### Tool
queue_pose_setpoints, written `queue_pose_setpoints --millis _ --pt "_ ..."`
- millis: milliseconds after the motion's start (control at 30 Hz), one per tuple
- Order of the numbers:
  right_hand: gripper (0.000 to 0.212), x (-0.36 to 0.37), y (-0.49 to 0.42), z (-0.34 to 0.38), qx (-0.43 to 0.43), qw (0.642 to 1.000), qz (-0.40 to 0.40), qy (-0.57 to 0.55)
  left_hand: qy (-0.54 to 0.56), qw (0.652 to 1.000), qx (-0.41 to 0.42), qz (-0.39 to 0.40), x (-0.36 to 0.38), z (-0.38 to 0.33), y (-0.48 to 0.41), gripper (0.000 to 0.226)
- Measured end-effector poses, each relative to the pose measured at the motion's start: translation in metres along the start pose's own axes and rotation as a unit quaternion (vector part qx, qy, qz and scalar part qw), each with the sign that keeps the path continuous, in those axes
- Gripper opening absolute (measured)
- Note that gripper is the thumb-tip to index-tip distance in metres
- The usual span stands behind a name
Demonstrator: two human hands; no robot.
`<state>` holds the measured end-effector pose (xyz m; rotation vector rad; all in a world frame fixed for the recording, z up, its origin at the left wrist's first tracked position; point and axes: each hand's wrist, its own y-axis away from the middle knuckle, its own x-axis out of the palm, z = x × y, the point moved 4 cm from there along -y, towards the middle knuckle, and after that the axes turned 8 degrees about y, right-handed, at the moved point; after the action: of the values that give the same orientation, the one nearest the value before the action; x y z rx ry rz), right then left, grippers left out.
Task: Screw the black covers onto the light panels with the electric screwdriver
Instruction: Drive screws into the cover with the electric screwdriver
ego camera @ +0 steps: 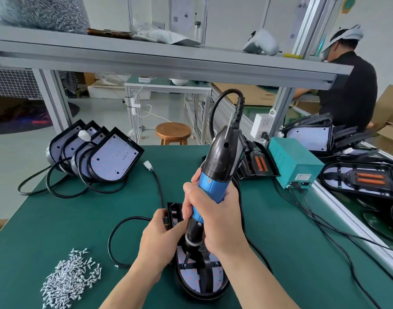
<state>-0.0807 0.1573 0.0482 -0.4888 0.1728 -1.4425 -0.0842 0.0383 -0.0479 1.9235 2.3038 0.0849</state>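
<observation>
My right hand (215, 217) grips the blue-and-black electric screwdriver (215, 172), held upright and tilted, its bit down on the black cover (205, 277) of the light panel (191, 279) lying on the green mat in front of me. My left hand (160, 237) holds the panel's left edge, fingers curled round its black rim beside the bit. Most of the panel's middle is hidden behind my hands. A pile of silver screws (68, 279) lies at the near left.
Several uncovered light panels (97, 157) lean stacked at the far left with black cables. A teal power box (296, 163) and finished panels (360, 181) sit at the right. A shelf beam (168, 63) runs overhead. Another person (347, 85) works at the far right.
</observation>
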Motion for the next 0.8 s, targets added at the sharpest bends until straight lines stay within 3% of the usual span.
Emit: queue_pose_setpoints --millis 233,567,667,800 --pt "0.013 0.003 -0.004 -0.004 0.028 0.998 0.049 -0.018 -0.004 1.0 -0.002 -0.004 0.0 0.0 0.002 0.054" --pt "0.019 -0.007 -0.013 0.002 0.043 0.985 0.122 -0.112 -0.03 0.999 0.007 0.021 -0.001 -0.004 -0.002 0.023" --pt "0.018 -0.017 -0.027 0.016 0.023 0.986 0.071 -0.148 -0.025 0.999 0.016 0.024 -0.002 0.0 -0.006 0.017" --pt "0.033 -0.05 -0.04 0.016 0.077 0.955 -0.11 -0.266 -0.034 0.999 0.012 0.009 -0.002 -0.003 -0.003 0.019"
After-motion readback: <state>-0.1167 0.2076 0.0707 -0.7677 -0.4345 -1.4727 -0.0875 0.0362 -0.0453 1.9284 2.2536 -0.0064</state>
